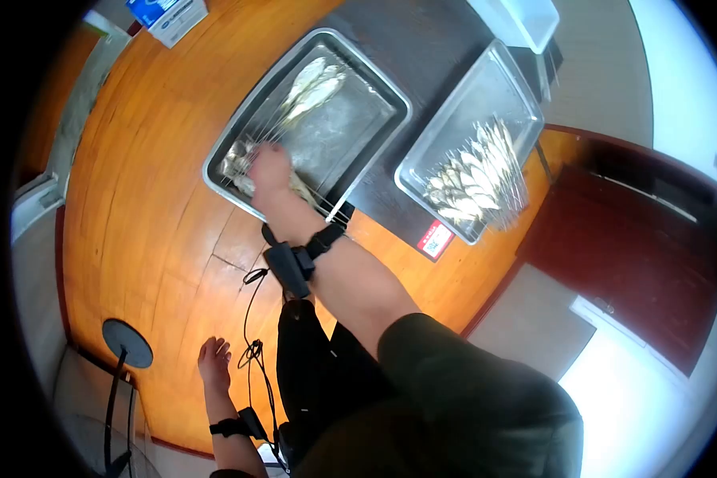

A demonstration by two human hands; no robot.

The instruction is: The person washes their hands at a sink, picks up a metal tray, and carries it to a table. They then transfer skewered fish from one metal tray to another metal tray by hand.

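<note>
My right hand (pixel 271 167) reaches into the deep metal tray (pixel 350 151) at its near left corner, over a pile of small fish (pixel 237 166) with thin skewers. Its fingers are blurred and partly hidden, so what they hold cannot be made out. More skewered fish (pixel 315 88) lie at the far side of the same tray. My left hand (pixel 214 362) hangs low at the left, away from the trays, fingers loosely curled and apart, with nothing in it. A shallower metal tray (pixel 454 119) to the right carries rows of skewered fish (pixel 474 175).
A white plastic container (pixel 522 20) stands behind the right tray. A red and white card (pixel 435 239) lies at the dark table's (pixel 390 211) edge. A blue and white box (pixel 171 20) is at the top left. Black cables (pixel 252 350) hang near my left forearm. A round black stand (pixel 127 342) is at the left.
</note>
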